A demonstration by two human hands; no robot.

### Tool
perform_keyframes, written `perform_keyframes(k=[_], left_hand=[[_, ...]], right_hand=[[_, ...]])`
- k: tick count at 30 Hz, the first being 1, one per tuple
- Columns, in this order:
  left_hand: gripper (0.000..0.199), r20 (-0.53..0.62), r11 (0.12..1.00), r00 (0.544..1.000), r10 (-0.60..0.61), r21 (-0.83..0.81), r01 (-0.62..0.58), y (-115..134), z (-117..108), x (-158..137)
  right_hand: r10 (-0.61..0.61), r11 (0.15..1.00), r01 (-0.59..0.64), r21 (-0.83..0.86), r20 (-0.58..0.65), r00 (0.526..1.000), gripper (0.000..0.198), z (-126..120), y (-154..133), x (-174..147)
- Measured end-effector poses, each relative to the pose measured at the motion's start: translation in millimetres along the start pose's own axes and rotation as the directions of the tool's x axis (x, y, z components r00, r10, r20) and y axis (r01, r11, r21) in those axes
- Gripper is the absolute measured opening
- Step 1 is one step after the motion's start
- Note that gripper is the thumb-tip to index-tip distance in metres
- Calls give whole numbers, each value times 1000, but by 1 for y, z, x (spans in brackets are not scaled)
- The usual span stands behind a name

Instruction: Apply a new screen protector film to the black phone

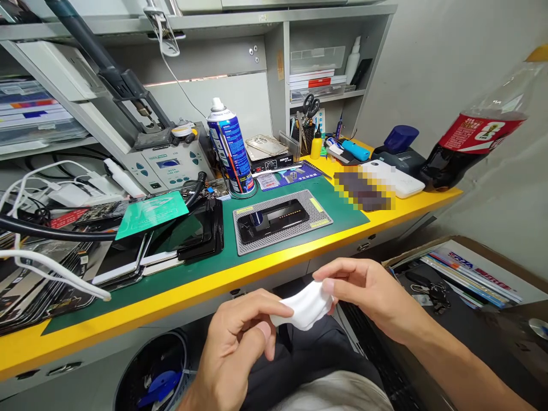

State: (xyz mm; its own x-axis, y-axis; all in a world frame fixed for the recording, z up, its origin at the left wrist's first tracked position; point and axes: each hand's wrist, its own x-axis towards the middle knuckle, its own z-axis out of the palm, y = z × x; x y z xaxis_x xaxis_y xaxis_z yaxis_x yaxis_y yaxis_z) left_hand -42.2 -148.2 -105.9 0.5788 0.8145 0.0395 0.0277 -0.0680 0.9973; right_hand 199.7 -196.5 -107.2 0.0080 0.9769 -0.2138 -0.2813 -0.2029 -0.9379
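Note:
A folded white cloth is stretched between my two hands, above my lap and in front of the bench edge. My left hand grips its left end between thumb and fingers. At the other end, my right hand pinches the cloth with thumb and fingertips. Beyond them on the bench, a black smartphone lies on a grey perforated pad, its dark glossy face up and reflecting light. Neither hand touches the phone.
A green mat covers much of the yellow-edged bench. Several phone screens are piled at left, near a blue spray can and a rework station. A cola bottle stands at right; a bin is below.

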Motion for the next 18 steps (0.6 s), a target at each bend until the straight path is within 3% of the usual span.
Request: perform_keyframes(k=[2,4,6,8,10,13,16,18], left_hand=[[27,18,996,998,-65,-64,66,-2,-1,-3],[40,92,953,977,-191,-222,207,-3,1,-1],[50,244,872,925,-292,-330,362,-5,6,5],[48,369,831,867,-335,-318,456,-7,12,12],[41,405,836,845,-348,-274,476,-9,18,19],[34,349,862,869,-352,-242,446,-12,23,20],[37,284,883,896,-340,-231,408,-13,23,16],[40,259,891,906,-334,-226,393,-14,23,14]], right_hand=[[-34,996,31,-85,-23,999,23,2,0,-1],[-11,994,14,-111,32,999,24,3,-3,-2],[38,991,-21,-133,128,991,26,3,-9,1],[84,985,-48,-164,223,971,28,3,-15,6],[118,981,-65,-184,291,950,29,2,-19,13],[134,986,-99,-131,295,946,38,1,-15,20],[141,984,-156,88,154,978,45,1,6,16],[224,929,-254,268,137,965,49,4,26,6]])
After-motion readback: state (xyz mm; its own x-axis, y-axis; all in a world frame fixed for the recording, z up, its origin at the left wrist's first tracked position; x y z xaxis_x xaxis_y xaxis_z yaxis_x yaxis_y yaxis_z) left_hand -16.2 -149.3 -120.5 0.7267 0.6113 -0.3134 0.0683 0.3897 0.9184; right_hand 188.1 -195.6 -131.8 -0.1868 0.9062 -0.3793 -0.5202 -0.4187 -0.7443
